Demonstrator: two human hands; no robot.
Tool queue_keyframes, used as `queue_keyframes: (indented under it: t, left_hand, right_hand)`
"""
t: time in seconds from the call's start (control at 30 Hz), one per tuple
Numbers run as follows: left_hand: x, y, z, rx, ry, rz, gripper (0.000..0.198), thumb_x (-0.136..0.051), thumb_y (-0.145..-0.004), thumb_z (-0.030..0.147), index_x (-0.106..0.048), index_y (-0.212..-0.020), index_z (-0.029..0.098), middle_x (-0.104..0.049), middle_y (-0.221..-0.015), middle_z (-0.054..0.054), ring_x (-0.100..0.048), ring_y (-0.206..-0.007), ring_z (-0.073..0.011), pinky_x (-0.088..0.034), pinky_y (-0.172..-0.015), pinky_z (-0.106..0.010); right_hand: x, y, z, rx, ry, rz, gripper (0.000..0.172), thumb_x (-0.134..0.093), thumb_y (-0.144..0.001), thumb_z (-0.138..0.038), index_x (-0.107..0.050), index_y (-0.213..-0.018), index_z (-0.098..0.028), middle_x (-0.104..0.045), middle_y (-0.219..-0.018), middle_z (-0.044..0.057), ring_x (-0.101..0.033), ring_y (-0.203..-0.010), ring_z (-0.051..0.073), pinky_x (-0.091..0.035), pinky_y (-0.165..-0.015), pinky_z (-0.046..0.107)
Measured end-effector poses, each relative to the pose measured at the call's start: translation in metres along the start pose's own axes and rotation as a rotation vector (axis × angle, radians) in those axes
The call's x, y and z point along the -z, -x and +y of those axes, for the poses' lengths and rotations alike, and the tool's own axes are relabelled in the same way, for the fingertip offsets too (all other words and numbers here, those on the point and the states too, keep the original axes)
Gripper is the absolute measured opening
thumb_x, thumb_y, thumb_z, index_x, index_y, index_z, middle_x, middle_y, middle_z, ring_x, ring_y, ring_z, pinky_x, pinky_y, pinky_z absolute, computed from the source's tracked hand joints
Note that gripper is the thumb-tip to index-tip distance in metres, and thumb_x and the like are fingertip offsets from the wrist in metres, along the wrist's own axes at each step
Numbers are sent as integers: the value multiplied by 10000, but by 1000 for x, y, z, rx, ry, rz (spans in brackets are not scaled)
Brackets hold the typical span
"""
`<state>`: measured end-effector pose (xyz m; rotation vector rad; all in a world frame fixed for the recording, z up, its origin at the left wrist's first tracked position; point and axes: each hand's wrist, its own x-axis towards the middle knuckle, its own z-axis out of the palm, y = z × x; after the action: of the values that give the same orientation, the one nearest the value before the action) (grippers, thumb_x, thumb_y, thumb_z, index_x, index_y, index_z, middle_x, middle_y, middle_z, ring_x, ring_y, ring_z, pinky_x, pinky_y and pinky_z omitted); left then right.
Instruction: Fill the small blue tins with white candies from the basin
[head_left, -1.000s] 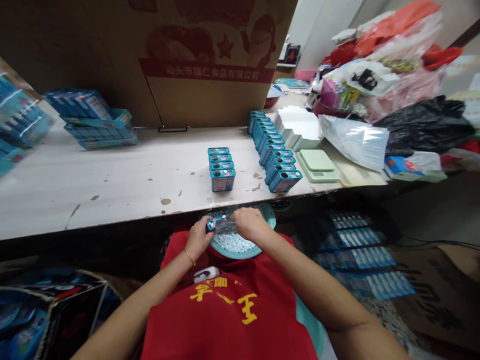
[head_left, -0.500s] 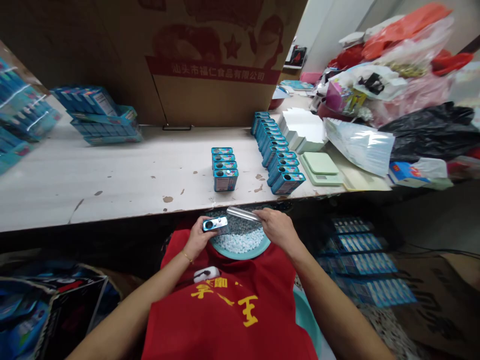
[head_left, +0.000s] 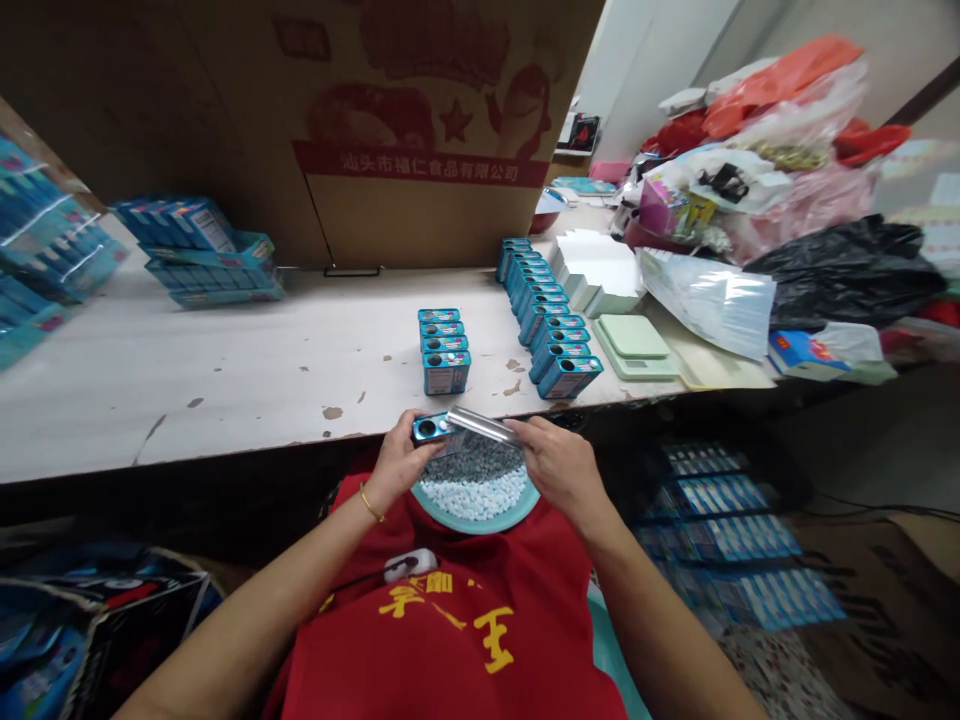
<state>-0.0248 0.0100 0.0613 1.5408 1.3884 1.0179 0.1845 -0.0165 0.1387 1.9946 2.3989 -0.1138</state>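
My left hand is closed around a small blue tin with a dark round spot on its top, held at the table's front edge. In my right hand is a shiny metal scoop, its far end over the right side of the tin's top. Below both lies a turquoise bowl of small white and pale blue candies, resting at my lap. Just beyond my hands, a short row of blue tins stands on the table.
A longer row of blue tins stands to the right, beside a pale green scale and stacked white cards. Behind rises a large cardboard box. Blue display boxes sit at left; plastic bags pile up at right.
My left hand has lifted the tin slightly, up against the table edge. The scoop's end now overlaps the tin's top. The whole view has shifted a little.
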Motion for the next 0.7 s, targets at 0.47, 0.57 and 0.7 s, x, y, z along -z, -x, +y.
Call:
queue_keyframes:
  t: [0.47, 0.57, 0.7]
  left_hand:
    - [7, -46, 27, -141, -150, -63, 338, -623, -660, 319, -508, -942, 172, -559, -824, 10, -527, -764, -132, -421, -713, -244]
    - [9, -55, 23, -233, -213, -3, 345, -641, -646, 288, -512, -948, 181, -528, -926, -21, -512, -888, -160, -414, -809, -282]
    - [5, -60, 4, -259, -283, 188, 485, -681, -604, 281, -466, -1024, 168, -476, -1009, -60, -473, -998, -197, -399, -876, -332]
  right_hand:
    - [16, -16, -9, 31, 20, 180, 369, -316, -855, -212, -506, -1160, -295, -606, -901, 30, -552, -780, 142, -353, -617, 229]
    - [10, -11, 4, -30, -47, 269, 360, -318, -862, -221, -524, -1150, -290, -610, -887, 19, -557, -772, 131, -361, -616, 216]
    - [-3, -6, 16, -31, -134, 312, 353, -321, -862, -200, -556, -1116, -265, -619, -914, 21, -570, -779, 120, -388, -644, 200]
